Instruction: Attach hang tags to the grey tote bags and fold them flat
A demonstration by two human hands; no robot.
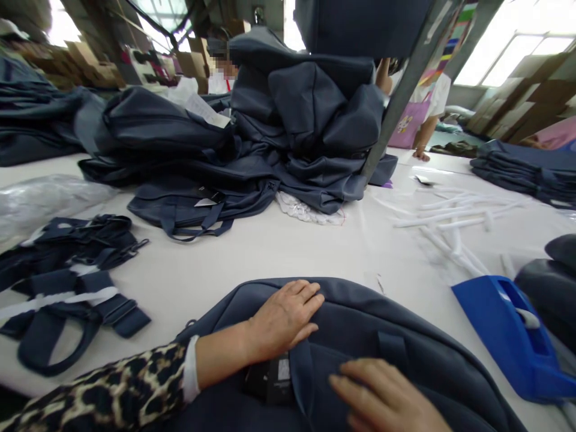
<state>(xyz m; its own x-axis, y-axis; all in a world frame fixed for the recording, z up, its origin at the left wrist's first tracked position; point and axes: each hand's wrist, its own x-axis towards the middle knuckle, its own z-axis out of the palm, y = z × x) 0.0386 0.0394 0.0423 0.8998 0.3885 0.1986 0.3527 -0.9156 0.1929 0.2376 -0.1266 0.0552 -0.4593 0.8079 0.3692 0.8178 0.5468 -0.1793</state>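
Furthest left on the white table (279, 258), 1 tangle of navy straps (74, 294) lies well apart from the hands, which is where it should be left so no buckle snags. At the near middle, beneath both hands, lies the navy bag (348, 327). The left hand (285, 312) rests palm down across its upper edge, fingers extended and close together; broad, even pressure there should steady soft fabric better than a pinch. Just below, 1 black tag (281, 384) lies against the bag's front beside a strap (306, 366); both would be best kept flat and uncreased. Further right, the right hand (389, 393) is blurred, its fingers loosely spread over the front; I cannot tell whether they touch. Light strokes with flat fingers seem likely to avoid bunching. Rightmost, 1 blue plastic holder (517, 348) sits near the bag, leaving limited elbow room.
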